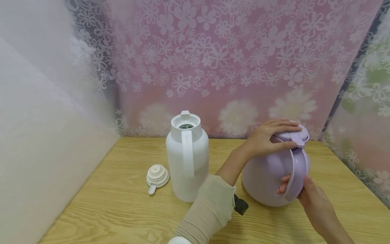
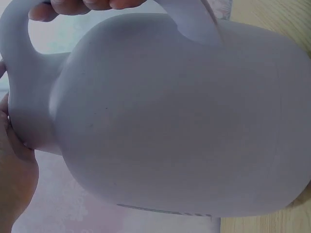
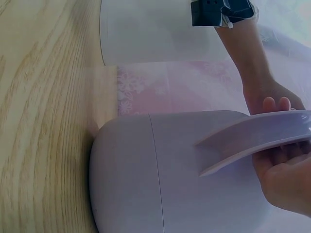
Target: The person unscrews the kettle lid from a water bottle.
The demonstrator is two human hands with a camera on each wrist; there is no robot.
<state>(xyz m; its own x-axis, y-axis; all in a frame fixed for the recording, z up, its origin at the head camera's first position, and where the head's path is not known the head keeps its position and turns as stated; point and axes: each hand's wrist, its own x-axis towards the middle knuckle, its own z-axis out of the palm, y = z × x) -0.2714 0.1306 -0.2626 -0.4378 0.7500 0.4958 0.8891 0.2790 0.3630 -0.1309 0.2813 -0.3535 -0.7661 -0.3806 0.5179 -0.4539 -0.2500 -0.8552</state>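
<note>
On the right side of the table stands a light purple vacuum jug (image 1: 265, 179), its loop handle (image 1: 300, 171) turned toward me. My left hand (image 1: 269, 139) holds the jug's purple lid (image 1: 301, 130) from above, fingers across the top and thumb along the near side by the lid's lever. Lower down, my right hand (image 1: 318, 201) grips the handle, fingertips showing through the loop. The jug's smooth body (image 2: 170, 116) fills most of the left wrist view. In the right wrist view, the right hand (image 3: 286, 179) curls round the handle (image 3: 262, 131).
A white vacuum jug (image 1: 178, 159) stands left of the purple one, its mouth uncovered. Beside it on the wooden table (image 1: 122, 210) lies a cream stopper (image 1: 156, 174) with a small tab. A flowered pink curtain (image 1: 213, 67) hangs behind the table.
</note>
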